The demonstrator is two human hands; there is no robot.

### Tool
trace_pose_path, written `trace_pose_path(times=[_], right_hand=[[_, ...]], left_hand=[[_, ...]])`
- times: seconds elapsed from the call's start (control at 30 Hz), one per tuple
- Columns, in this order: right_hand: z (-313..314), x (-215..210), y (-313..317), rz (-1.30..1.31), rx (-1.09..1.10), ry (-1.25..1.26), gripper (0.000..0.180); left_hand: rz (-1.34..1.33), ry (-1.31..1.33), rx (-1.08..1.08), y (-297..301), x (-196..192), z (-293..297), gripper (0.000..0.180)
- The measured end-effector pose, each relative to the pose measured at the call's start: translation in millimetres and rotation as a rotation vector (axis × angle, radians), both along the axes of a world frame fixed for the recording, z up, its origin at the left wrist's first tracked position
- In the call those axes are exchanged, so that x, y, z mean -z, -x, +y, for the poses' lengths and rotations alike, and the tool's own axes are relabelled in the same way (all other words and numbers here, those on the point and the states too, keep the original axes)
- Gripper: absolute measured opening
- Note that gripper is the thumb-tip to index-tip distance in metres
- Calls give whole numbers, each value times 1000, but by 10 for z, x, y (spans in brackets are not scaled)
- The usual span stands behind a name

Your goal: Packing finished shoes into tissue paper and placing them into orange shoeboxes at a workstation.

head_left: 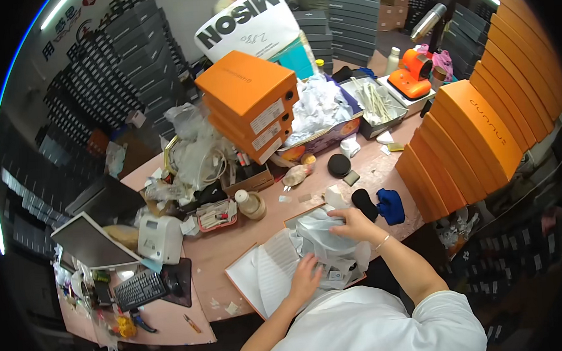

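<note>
An open shoebox [253, 296] lies in front of me at the table's front edge, with white ribbed paper over its left part. Crumpled, see-through whitish wrapping [324, 232] fills its right part, and whatever is under it is mostly hidden. My right hand [357, 226] lies over the far right of the wrapping, fingers pointing left and somewhat apart. At the near side of the wrapping is my left hand [305, 278], its fingers spread and touching it. Beside my right hand are a black shoe-shaped item [364, 204] and a blue cloth [390, 207].
Stacked orange boxes [462, 149] rise at the right, and more orange boxes [246, 92] stand at the back. A round black tin [339, 165], a bottle [250, 205] and a red tray [217, 216] sit beyond. To the left are a monitor [96, 240], a keyboard [138, 291] and a white printer [161, 239].
</note>
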State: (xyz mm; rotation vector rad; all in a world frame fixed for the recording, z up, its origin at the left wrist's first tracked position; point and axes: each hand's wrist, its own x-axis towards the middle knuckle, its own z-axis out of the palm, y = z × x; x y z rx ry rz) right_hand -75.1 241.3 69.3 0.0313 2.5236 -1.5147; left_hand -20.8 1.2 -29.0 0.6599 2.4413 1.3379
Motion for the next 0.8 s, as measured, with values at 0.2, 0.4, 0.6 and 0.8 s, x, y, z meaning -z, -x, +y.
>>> trace_pose_path(times=[0.2,0.4,0.6,0.8], right_hand=[[-688,-410,-374,534,-247,-236,32],[-801,-291,-451,434,53,197,31],[-671,228,-267,-316,-227,618,60],[-729,256,-381,-520,-280,845,61]], left_hand=[[-1124,-1100,-192,315,-618,-51,58],[-1160,-1210,-215,300,-644,-369,60],[-1299,-1003,-238,21,-15,-441,64],[-1393,-731,-293,-348,-138,-712,66]])
